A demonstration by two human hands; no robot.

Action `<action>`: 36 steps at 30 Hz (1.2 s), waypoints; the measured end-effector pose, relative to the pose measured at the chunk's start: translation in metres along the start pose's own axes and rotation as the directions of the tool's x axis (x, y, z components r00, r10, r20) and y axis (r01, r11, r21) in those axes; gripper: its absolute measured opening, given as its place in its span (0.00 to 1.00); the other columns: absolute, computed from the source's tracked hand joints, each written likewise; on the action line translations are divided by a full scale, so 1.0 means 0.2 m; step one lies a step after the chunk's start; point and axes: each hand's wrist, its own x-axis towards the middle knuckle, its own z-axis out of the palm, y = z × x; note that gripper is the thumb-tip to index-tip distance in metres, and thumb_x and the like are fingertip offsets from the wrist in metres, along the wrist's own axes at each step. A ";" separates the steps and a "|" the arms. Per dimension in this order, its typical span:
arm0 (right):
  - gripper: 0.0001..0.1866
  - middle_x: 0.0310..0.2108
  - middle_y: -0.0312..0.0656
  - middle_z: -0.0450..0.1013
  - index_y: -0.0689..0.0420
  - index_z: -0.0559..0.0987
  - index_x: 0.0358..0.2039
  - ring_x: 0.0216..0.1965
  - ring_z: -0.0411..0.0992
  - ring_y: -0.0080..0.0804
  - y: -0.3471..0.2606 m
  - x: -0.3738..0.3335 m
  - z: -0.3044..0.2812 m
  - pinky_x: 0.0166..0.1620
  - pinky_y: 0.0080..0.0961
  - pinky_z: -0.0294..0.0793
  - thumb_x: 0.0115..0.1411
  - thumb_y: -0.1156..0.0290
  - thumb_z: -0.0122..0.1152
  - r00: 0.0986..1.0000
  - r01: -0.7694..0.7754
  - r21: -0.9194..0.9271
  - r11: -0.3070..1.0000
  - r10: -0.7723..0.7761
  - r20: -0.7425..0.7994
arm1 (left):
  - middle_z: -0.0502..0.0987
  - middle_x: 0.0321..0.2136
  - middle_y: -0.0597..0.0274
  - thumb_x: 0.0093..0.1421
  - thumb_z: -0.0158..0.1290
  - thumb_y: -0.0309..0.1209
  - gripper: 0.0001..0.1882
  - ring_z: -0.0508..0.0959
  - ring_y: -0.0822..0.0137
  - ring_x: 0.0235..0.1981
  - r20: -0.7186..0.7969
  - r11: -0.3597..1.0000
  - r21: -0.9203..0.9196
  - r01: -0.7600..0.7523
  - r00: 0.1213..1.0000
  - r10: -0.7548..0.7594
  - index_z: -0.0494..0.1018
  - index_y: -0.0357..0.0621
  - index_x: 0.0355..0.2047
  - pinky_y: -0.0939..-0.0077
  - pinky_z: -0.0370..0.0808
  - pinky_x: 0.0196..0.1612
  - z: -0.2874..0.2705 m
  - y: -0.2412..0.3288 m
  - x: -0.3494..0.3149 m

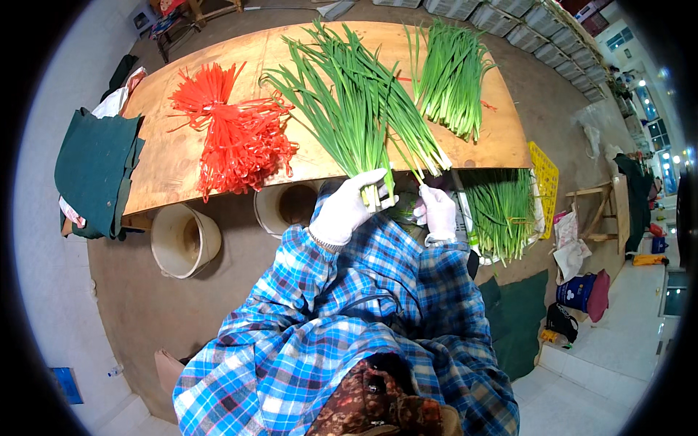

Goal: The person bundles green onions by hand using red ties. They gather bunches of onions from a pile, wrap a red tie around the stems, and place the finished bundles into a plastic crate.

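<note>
My left hand [346,211], in a white glove, is closed round the pale lower ends of a bunch of garlic chives [347,123] at the table's near edge. Their long green leaves stretch away over the wooden table. Beside them, on the right, more loose chives [425,138] lie slanted with their white ends toward me. My right hand [438,213], also gloved, is closed just past the edge; a thin chive stalk [412,167] runs to its pinched fingertips. Farther right lies another bundle of chives [452,83].
A heap of red ties [243,138] covers the left part of the wooden table [171,156]. Two pale buckets [174,251] stand below the near edge. At right are a container of chives [502,211], a yellow crate [544,192] and a wooden stool [616,211].
</note>
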 end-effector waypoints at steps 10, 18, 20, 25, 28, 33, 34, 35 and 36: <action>0.11 0.17 0.41 0.73 0.56 0.78 0.29 0.17 0.72 0.32 0.25 0.06 -0.02 0.22 0.29 0.70 0.55 0.62 0.54 0.968 0.223 -0.420 0.880 -0.150 0.199 | 0.71 0.46 0.52 0.60 0.45 0.37 0.21 0.75 0.63 0.43 0.128 0.964 -0.265 0.032 0.992 0.002 0.63 0.34 0.49 0.70 0.75 0.38 0.03 0.02 -0.01; 0.19 0.36 0.45 0.74 0.53 0.77 0.39 0.38 0.73 0.43 0.45 0.17 -0.30 0.40 0.37 0.71 0.51 0.55 0.54 0.953 0.198 -0.977 0.082 0.219 0.212 | 0.71 0.31 0.64 0.61 0.44 0.44 0.27 0.72 0.73 0.27 0.376 0.903 -0.368 0.224 0.923 -0.076 0.59 0.39 0.54 0.84 0.70 0.25 0.04 -0.01 0.02; 0.20 0.31 0.43 0.75 0.57 0.76 0.41 0.31 0.75 0.38 0.38 0.19 -0.25 0.33 0.33 0.73 0.52 0.57 0.56 0.965 0.255 -0.942 0.218 0.005 0.262 | 0.67 0.24 0.70 0.61 0.43 0.43 0.26 0.66 0.78 0.20 0.431 0.905 -0.331 0.267 0.896 -0.106 0.58 0.40 0.54 0.87 0.65 0.21 0.00 0.00 0.05; 0.17 0.18 0.36 0.70 0.63 0.75 0.37 0.16 0.65 0.17 -0.03 0.06 0.02 0.17 0.14 0.62 0.55 0.61 0.56 0.979 -0.031 -0.005 0.999 0.032 0.199 | 0.63 0.19 0.75 0.62 0.43 0.38 0.21 0.61 0.81 0.17 0.205 0.986 -0.154 0.057 0.978 -0.025 0.60 0.40 0.52 0.86 0.62 0.22 0.03 0.02 0.04; 0.14 0.14 0.36 0.68 0.62 0.75 0.31 0.12 0.62 0.18 -0.13 0.03 0.06 0.15 0.14 0.59 0.58 0.63 0.51 0.979 0.039 0.014 0.999 -0.041 0.199 | 0.64 0.18 0.75 0.61 0.45 0.34 0.17 0.62 0.81 0.16 0.095 0.996 -0.092 -0.015 0.995 0.024 0.63 0.40 0.48 0.83 0.64 0.26 0.06 0.05 0.00; 0.14 0.12 0.37 0.67 0.62 0.76 0.28 0.11 0.64 0.19 -0.20 -0.09 0.08 0.14 0.14 0.61 0.59 0.64 0.49 0.962 0.115 0.063 0.991 -0.127 0.242 | 0.60 0.14 0.77 0.63 0.40 0.33 0.13 0.57 0.84 0.11 0.182 0.973 -0.231 -0.016 0.981 0.060 0.65 0.40 0.44 0.86 0.58 0.21 0.10 0.13 -0.11; 0.14 0.12 0.37 0.67 0.62 0.76 0.28 0.11 0.64 0.19 -0.20 -0.09 0.07 0.14 0.14 0.61 0.59 0.64 0.49 0.957 0.141 0.064 0.988 -0.153 0.248 | 0.59 0.14 0.77 0.64 0.37 0.33 0.13 0.56 0.85 0.10 0.308 0.954 -0.297 0.041 0.950 0.055 0.65 0.39 0.44 0.86 0.57 0.19 0.09 0.15 -0.11; 0.14 0.12 0.37 0.67 0.62 0.76 0.28 0.11 0.64 0.19 -0.19 -0.06 0.06 0.14 0.14 0.61 0.59 0.64 0.49 0.957 0.151 0.045 0.987 -0.158 0.242 | 0.58 0.14 0.77 0.64 0.37 0.33 0.14 0.56 0.84 0.10 0.364 0.955 -0.294 0.051 0.929 0.062 0.65 0.38 0.44 0.86 0.57 0.19 0.10 0.17 -0.13; 0.15 0.12 0.37 0.68 0.62 0.76 0.28 0.10 0.64 0.19 -0.16 -0.02 0.06 0.14 0.14 0.61 0.59 0.63 0.49 0.966 0.139 0.024 0.990 -0.141 0.218 | 0.58 0.14 0.77 0.64 0.37 0.33 0.14 0.55 0.84 0.10 0.418 0.956 -0.289 0.053 0.905 0.077 0.65 0.37 0.44 0.86 0.56 0.19 0.12 0.20 -0.17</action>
